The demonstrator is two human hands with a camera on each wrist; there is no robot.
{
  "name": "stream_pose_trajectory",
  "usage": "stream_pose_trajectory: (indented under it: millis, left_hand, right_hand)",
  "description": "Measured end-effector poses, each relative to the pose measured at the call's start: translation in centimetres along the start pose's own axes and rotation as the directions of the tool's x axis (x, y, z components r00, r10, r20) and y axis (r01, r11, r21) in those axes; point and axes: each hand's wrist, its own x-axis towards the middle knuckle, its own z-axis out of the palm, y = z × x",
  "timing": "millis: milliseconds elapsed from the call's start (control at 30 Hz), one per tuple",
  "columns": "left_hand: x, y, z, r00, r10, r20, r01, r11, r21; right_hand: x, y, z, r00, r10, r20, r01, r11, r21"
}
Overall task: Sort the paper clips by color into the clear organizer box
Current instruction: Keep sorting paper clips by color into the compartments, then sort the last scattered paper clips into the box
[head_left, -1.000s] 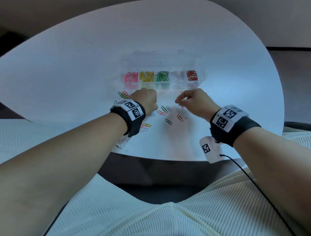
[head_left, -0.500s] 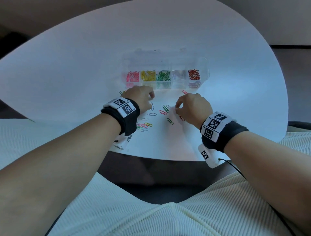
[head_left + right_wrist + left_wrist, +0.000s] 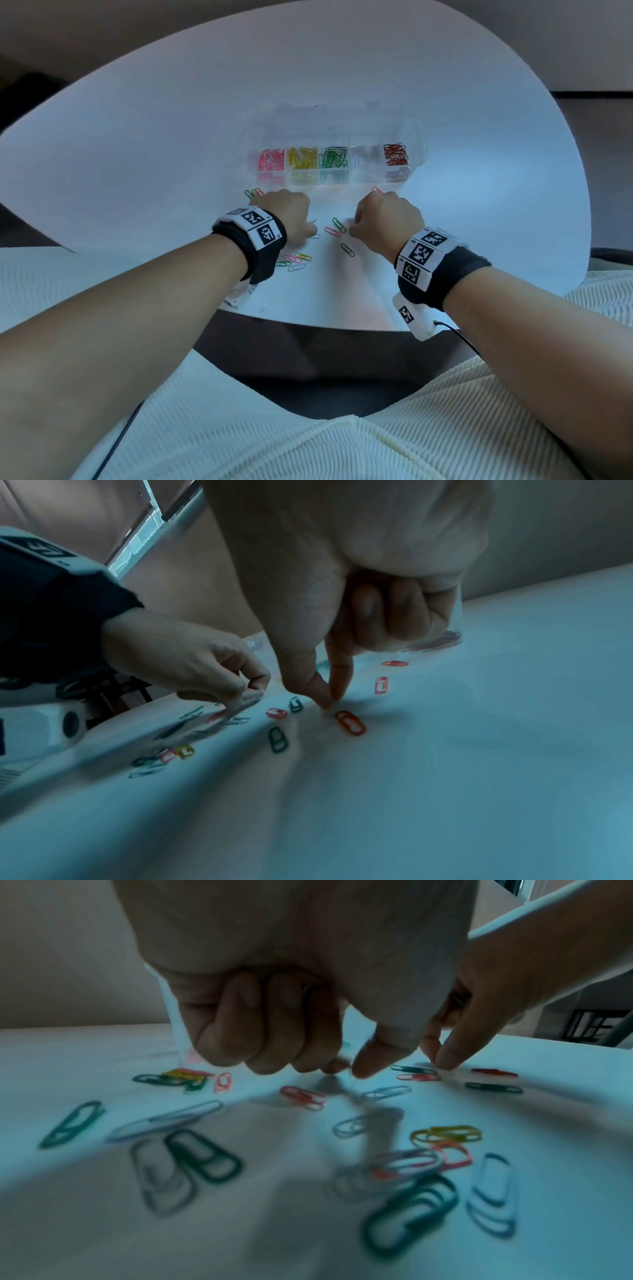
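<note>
The clear organizer box (image 3: pixel 416 137) stands mid-table, with pink, yellow, green, white and red clips in separate compartments. Loose paper clips (image 3: pixel 202 1156) of mixed colours lie in front of it. My left hand (image 3: pixel 310 230) is low over them, its fingers curled. Its thumb and forefinger pinch a blurred white clip (image 3: pixel 346 1056) just off the table. My right hand (image 3: pixel 329 703) has its thumb and forefinger tips together on the table, on a faint white clip (image 3: pixel 445 1071). A red clip (image 3: pixel 349 722) lies beside them. The other right fingers are folded into the palm.
The white table's near edge (image 3: pixel 308 320) runs just behind my wrists. More clips lie left of my left hand (image 3: pixel 253 193) and beneath my left wrist (image 3: pixel 294 262). One pink clip (image 3: pixel 376 189) lies close to the box front.
Both hands came down and toward each other onto the loose clips. The right hand drew back from the box front to the table, and the left hand's fingertips slid right.
</note>
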Motion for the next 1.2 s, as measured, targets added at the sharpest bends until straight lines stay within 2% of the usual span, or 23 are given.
stream_pose_trajectory:
  millis: [100,167,233,300,400,433,467,533,600,700,833,967,1067,1200]
  left_hand:
    - [-0.4,0.1,0.7,0.999,-0.041,-0.011,0.039,0.981,-0.189]
    - [-0.7,0.6,0.8,0.999,-0.036,-0.027,0.022,0.912,-0.409]
    - [-1.1,1.4,0.3,0.999,-0.036,-0.001,0.028,0.793,-0.609]
    - [-1.3,2.0,-0.4,0.998,0.0,0.055,0.041,0.658,-0.751]
    - [-1.8,2.7,-1.7,0.996,0.078,0.042,0.008,0.385,-0.923]
    - [-1.9,2.8,-2.1,0.997,0.074,0.026,0.002,0.306,-0.952]
    - [-1.8,2.9,-2.4,0.998,0.059,0.008,-0.006,0.239,-0.971]
    - [-1.6,3.2,-3.0,1.0,0.022,-0.017,-0.019,0.101,-0.995]
    - [-1.6,3.7,-3.6,1.0,0.002,-0.021,-0.021,-0.044,-0.999]
    - [-1.5,4.3,-4.3,1.0,-0.005,-0.028,-0.029,-0.181,-0.983]
    - [-1.3,5.1,-4.8,0.998,-0.036,-0.043,-0.05,-0.22,-0.974]
    - [-1.2,5.9,-5.4,0.997,-0.08,-0.001,-0.021,-0.242,-0.97]
    - [-0.4,6.3,-5.9,0.991,-0.083,0.108,0.088,-0.213,-0.973]
    - [1.1,6.6,-6.5,0.965,-0.112,0.239,0.223,-0.134,-0.966]
  right_hand:
    - [0.0,0.3,-0.4,0.999,0.038,0.023,-0.036,0.996,-0.081]
    - [-0.3,0.4,-0.7,0.998,0.049,0.029,-0.045,0.989,-0.14]
    - [-0.5,0.4,-0.9,0.996,0.067,0.05,-0.059,0.986,-0.153]
    - [-0.4,0.5,-1.0,0.991,0.108,0.084,-0.102,0.992,-0.073]
    - [0.3,0.7,-2.3,0.985,0.115,0.127,-0.146,0.952,0.27]
    - [0.5,0.6,-3.0,0.987,0.098,0.129,-0.145,0.89,0.432]
    - [0.6,0.6,-3.7,0.988,0.085,0.129,-0.146,0.789,0.596]
    - [0.7,0.7,-4.9,0.983,0.094,0.154,-0.181,0.533,0.827]
    - [0.7,0.8,-5.8,0.973,0.092,0.21,-0.229,0.339,0.913]
    - [0.8,1.1,-6.5,0.961,0.082,0.265,-0.276,0.184,0.943]
    - [1.2,1.4,-6.9,0.948,0.134,0.289,-0.301,0.082,0.95]
    - [2.0,1.4,-7.7,0.935,0.248,0.254,-0.248,-0.053,0.967]
    - [2.3,1.5,-8.1,0.916,0.294,0.272,-0.232,-0.163,0.959]
    - [2.5,1.1,-8.6,0.928,0.224,0.297,-0.241,-0.249,0.938]
